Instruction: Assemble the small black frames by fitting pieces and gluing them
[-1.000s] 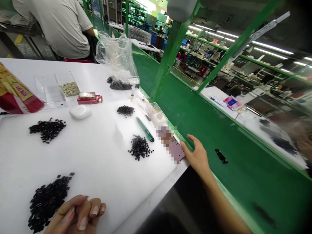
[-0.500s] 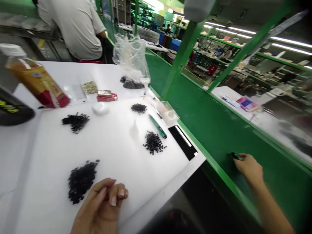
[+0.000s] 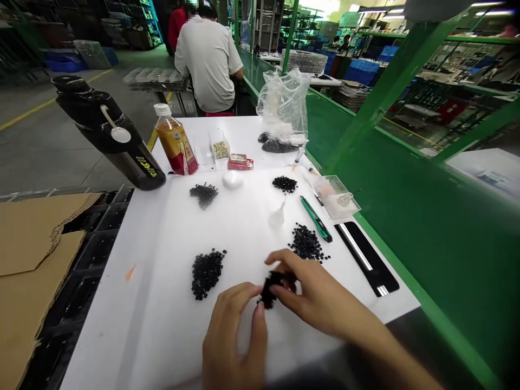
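Over the near part of the white table (image 3: 170,330), my right hand (image 3: 312,290) pinches a small black part (image 3: 268,292), its exact kind blurred. From the left, the thumb and fingertips of my left hand (image 3: 233,336) close on the edge of the same part. Just beyond my right hand lies a pile of small black square pieces (image 3: 306,242). Another such pile (image 3: 207,272) is left of my hands. Farther back are two more piles of black pieces, a left one (image 3: 203,195) and a right one (image 3: 285,184).
A green utility knife (image 3: 316,218), a black strip-like plate (image 3: 365,257) and a clear box (image 3: 337,197) line the right side. A dark water bottle (image 3: 109,135), a drink bottle (image 3: 175,142) and a plastic bag (image 3: 284,108) stand behind. A seated person (image 3: 209,59) is beyond.
My right hand has come from the green panel at the right to the table, bringing the black part. My left hand has met it there. The view has turned left.
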Demonstrator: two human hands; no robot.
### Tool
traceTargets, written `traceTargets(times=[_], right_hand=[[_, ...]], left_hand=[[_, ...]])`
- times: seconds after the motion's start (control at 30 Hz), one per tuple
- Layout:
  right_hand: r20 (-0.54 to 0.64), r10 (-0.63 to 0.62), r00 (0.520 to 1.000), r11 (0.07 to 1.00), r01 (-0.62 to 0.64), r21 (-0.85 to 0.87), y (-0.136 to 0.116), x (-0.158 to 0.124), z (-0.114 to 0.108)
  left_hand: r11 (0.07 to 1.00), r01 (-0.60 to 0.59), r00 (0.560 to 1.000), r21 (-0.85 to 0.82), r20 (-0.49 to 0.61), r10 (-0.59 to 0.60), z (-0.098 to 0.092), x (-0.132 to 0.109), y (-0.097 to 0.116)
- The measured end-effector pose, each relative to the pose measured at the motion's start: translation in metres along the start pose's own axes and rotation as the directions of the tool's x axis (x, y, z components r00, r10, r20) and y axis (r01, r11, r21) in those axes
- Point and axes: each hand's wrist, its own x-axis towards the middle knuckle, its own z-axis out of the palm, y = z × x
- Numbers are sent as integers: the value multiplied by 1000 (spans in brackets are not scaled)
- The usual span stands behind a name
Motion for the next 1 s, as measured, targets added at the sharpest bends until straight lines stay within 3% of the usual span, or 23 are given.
traceTargets(times=[0.1, 0.2, 0.3, 0.5, 0.57, 0.7, 0.87, 1.0], right_hand=[[-212, -97, 973, 981, 58, -184, 10, 20, 3], [-437, -96, 894, 943, -60, -328, 22, 30, -11], [-521, -71, 851, 923, -142, -358, 24, 39, -31], [-423, -170, 890, 836, -97, -540, 27, 40, -40], [-413, -202, 888, 822, -76, -564, 36, 36, -35], [-390, -272, 880, 802, -16, -596, 51, 31, -24], [-384, -323, 865, 778, 11, -628, 53, 28, -20], [-374, -340, 863, 750, 9, -661, 50, 26, -16]], left_hand=[[897, -338, 939, 286, 164, 301, -4, 1, -12], [705, -556, 828, 440, 363, 427, -12, 9, -25], [613, -616, 785, 495, 451, 425, -17, 19, -24], [619, -655, 692, 433, 673, 262, -29, 39, -9], [617, -642, 691, 454, 692, 210, -30, 42, -9], [563, -621, 734, 544, 657, 174, -24, 40, -16], [475, -632, 770, 612, 565, 297, -15, 36, -23], [421, -635, 772, 647, 529, 352, -14, 35, -24]])
